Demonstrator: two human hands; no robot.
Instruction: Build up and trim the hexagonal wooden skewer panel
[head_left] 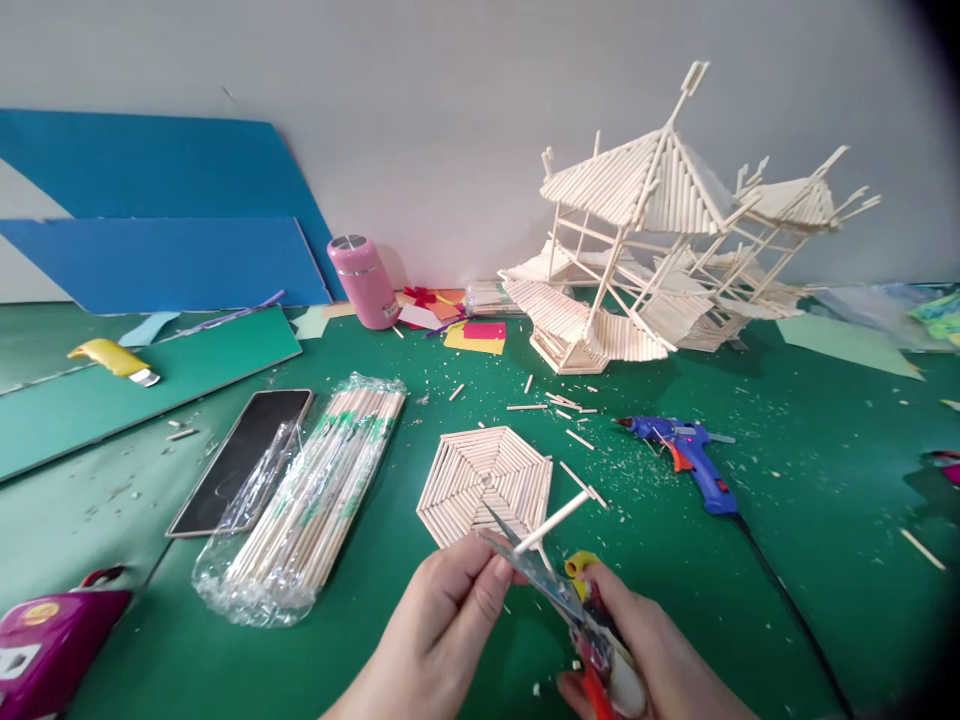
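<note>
My left hand [457, 610] pinches a thin wooden stick [556, 520] near its lower end; the stick points up and to the right. Fingers of my right hand [630, 630] are wrapped round the handles of scissors [544, 575], whose parted blades are beside the stick close to my left fingertips. Just beyond my hands, a flat polygonal panel of sticks [487, 485] lies on the green table [420, 660]. A blue glue gun [690, 455] rests to the right. To the left lies a clear plastic pack of sticks [319, 490].
At the back right stands a stick-built pavilion model [637, 200]. A pink bottle [364, 282], coloured paper [476, 338] and blue boards [165, 265] are along the back. A phone [240, 465], yellow cutter [112, 357] and magenta object [56, 645] lie left. The glue gun's cord [791, 610] runs right.
</note>
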